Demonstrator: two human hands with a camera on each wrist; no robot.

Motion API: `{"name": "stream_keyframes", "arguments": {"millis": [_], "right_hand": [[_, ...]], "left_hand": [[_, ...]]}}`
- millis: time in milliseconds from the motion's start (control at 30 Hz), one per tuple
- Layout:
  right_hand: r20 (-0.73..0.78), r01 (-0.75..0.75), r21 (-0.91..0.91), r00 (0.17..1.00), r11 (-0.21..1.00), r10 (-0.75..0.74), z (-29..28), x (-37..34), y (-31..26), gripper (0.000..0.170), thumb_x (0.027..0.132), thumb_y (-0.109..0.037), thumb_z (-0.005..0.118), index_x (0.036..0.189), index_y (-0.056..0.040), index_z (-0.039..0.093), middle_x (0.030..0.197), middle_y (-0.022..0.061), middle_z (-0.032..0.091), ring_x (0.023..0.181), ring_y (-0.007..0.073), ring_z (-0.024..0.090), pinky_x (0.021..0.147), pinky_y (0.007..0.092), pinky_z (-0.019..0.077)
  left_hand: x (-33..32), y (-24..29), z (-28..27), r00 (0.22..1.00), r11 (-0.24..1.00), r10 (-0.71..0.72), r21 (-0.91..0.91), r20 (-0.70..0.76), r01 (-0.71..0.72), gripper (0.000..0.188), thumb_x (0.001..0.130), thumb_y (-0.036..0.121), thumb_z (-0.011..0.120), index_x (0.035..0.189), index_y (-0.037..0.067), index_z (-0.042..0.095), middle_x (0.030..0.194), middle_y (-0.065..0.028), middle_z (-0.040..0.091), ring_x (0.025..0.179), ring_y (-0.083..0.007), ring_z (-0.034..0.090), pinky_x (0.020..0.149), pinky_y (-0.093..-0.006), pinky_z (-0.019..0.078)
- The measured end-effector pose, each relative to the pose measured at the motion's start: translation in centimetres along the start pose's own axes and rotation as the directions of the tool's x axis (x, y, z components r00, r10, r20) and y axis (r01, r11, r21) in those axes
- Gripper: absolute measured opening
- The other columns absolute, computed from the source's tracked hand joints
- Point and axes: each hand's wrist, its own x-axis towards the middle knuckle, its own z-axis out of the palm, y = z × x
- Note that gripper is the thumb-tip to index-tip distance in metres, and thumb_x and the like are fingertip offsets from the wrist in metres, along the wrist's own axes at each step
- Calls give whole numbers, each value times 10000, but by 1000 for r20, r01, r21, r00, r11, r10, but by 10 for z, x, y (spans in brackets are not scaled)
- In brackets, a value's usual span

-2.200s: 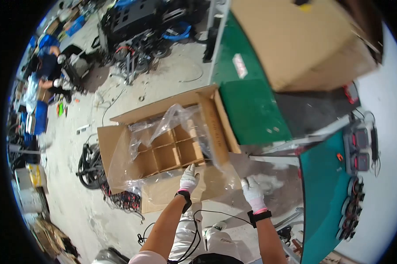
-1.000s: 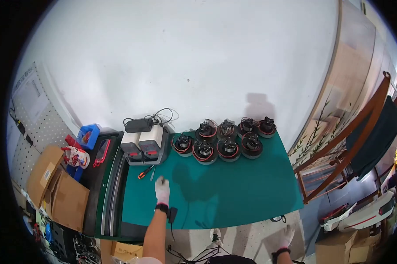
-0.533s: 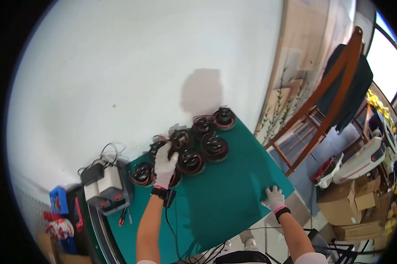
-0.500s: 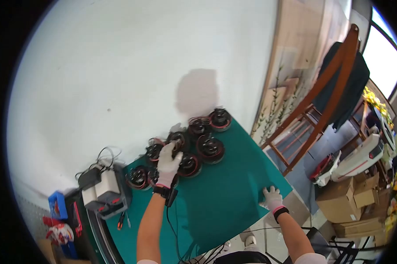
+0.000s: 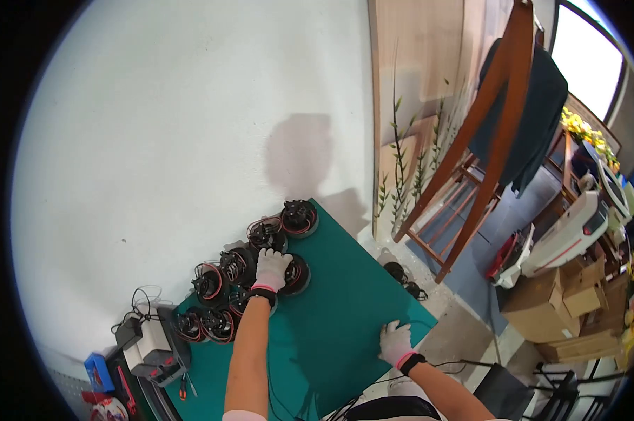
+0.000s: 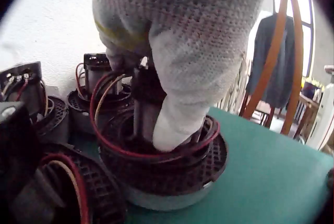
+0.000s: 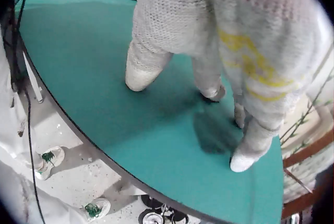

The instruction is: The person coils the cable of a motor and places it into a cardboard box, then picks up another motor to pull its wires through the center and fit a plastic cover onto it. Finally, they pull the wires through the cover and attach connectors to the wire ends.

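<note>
Round black motor units with red wires [image 5: 219, 324] stand in a cluster along the wall side of the green table [image 5: 331, 302]. The white-gloved left hand [image 5: 273, 269] grips the unit at the cluster's right front [image 5: 297, 275]. In the left wrist view the left hand [image 6: 182, 41] has its thumb against the central black part, inside the red wire loop [image 6: 130, 153]; its other fingertips are partly hidden behind. The gloved right hand [image 5: 395, 342] rests near the table's right front edge. The right wrist view shows the right hand [image 7: 219, 41] with spread fingertips on the green surface, holding nothing.
A grey charger with batteries [image 5: 148, 349] and an orange screwdriver [image 5: 183, 389] are at the table's left. Wheels [image 5: 405, 281] lie on the floor beyond the right edge. A wooden folding frame with dark cloth [image 5: 520, 119] and cardboard boxes [image 5: 542, 309] stand right.
The view has turned from the open floor carton to the table, then further right. The left hand has moved along the cluster to a unit at its right. The right hand came onto the table.
</note>
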Motion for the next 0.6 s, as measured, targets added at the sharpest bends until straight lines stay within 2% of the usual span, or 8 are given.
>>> {"name": "stream_keyframes", "arguments": {"millis": [133, 267, 333, 367, 400, 433, 567, 600], "right_hand": [[103, 222, -100, 972, 970, -211, -2, 23, 17, 786, 655, -481, 718, 1245, -24, 475, 1293, 236, 357, 1102, 419, 475, 825, 521, 438], [49, 409, 232, 901, 882, -431, -50, 39, 64, 513, 718, -517, 575, 979, -84, 666, 1118, 185, 548, 1003, 328, 566, 827, 412, 476], [69, 436, 506, 839, 744, -539, -57, 73, 73, 510, 764, -487, 530, 1002, -51, 648, 1018, 195, 617, 1016, 306, 574, 856, 406, 459], [-247, 501, 664, 848, 555, -470, -35, 88, 66, 443, 789, -418, 539, 955, -21, 646, 869, 173, 646, 852, 276, 629, 751, 373, 493], [-4, 154, 955, 859, 252, -511, -47, 90, 58, 369, 800, -349, 555, 892, -1, 637, 759, 130, 636, 688, 204, 621, 632, 309, 494], [-17, 31, 999, 872, 20, -490, -71, 70, 52, 304, 809, -288, 551, 858, 3, 624, 699, 83, 606, 599, 132, 570, 560, 244, 467], [-33, 102, 984, 913, 149, -406, -68, 64, 15, 367, 831, -337, 513, 865, 9, 635, 760, 132, 642, 674, 217, 625, 621, 320, 497], [-43, 190, 916, 922, 354, -384, -68, 64, 10, 407, 838, -369, 489, 871, 8, 641, 811, 158, 646, 740, 267, 630, 673, 360, 496]], "left_hand": [[-21, 33, -19, 998, 997, -52, -46, 38, 54, 469, 651, 195, 667, 1099, 171, 531, 1040, -98, 565, 1085, -265, 490, 1021, -450, 257], [-63, 77, -24, 994, 985, -80, -148, 78, 91, 542, 595, 266, 700, 1102, 170, 534, 1000, -115, 564, 1053, -286, 497, 1018, -436, 269], [-84, 102, -34, 990, 986, -79, -137, 115, 95, 532, 595, 275, 699, 1089, 162, 537, 980, -117, 564, 1036, -292, 501, 995, -415, 305], [-92, 113, -32, 988, 984, -65, -154, 140, 87, 530, 596, 284, 698, 1086, 160, 538, 977, -117, 564, 1032, -290, 502, 972, -402, 330], [-101, 126, -30, 985, 981, -50, -178, 166, 80, 529, 596, 293, 698, 1083, 159, 539, 974, -118, 564, 1027, -289, 504, 949, -388, 355], [-105, 137, -31, 971, 980, -65, -168, 229, 105, 540, 595, 302, 699, 1086, 144, 537, 974, -121, 564, 1022, -287, 506, 905, -367, 389], [-118, 163, -28, 962, 946, -123, -265, 245, 188, 531, 593, 292, 700, 1063, 110, 530, 970, -134, 560, 995, -294, 513, 880, -379, 399], [-118, 163, -27, 962, 947, -121, -262, 246, 186, 531, 593, 292, 700, 1063, 110, 530, 970, -134, 560, 995, -294, 513, 880, -379, 399]]}}
